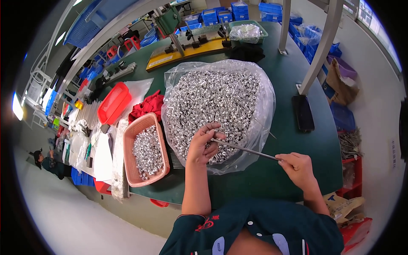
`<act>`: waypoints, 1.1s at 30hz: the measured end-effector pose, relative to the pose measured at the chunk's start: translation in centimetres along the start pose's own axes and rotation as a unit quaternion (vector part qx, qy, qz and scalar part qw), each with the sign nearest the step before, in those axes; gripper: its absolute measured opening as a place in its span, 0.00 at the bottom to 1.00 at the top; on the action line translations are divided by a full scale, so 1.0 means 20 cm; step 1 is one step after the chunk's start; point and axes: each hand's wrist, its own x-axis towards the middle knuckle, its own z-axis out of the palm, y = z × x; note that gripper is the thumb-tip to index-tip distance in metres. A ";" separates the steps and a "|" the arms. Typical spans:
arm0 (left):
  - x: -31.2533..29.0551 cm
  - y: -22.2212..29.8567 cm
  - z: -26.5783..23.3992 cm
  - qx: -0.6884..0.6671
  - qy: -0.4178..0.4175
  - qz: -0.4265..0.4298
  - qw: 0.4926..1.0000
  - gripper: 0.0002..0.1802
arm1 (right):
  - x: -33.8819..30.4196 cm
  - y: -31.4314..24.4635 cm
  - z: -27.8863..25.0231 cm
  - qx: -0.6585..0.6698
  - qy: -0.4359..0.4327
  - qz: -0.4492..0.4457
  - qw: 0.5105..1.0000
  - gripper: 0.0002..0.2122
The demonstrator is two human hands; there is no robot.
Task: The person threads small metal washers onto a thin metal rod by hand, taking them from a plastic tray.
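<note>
A thin metal rod [248, 150] spans the space between my hands, over the near edge of a heap of small silvery metal rings [212, 97]. The heap lies in a spread-open clear plastic bag [267, 91]. My left hand [205, 144] is at the rod's left end, fingers curled, with the end between them; whether a ring is in those fingers is too small to tell. At the rod's right end, my right hand [296, 167] pinches it between thumb and fingers. Left of the bag stands a pink plastic basket [128, 159] partly filled with similar rings.
A red tray [114, 103] and red cloth [146, 105] lie left of the bag. Behind it are a yellow-based fixture [187, 54] and a green basket [265, 30]. A black phone-like object [302, 114] rests beside the metal post [321, 46] at right. Another person [51, 163] is far left.
</note>
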 end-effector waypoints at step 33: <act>0.06 -0.04 -0.06 -0.154 0.045 0.008 0.987 0.13 | -0.04 0.08 0.26 0.293 -0.069 0.220 0.928 0.09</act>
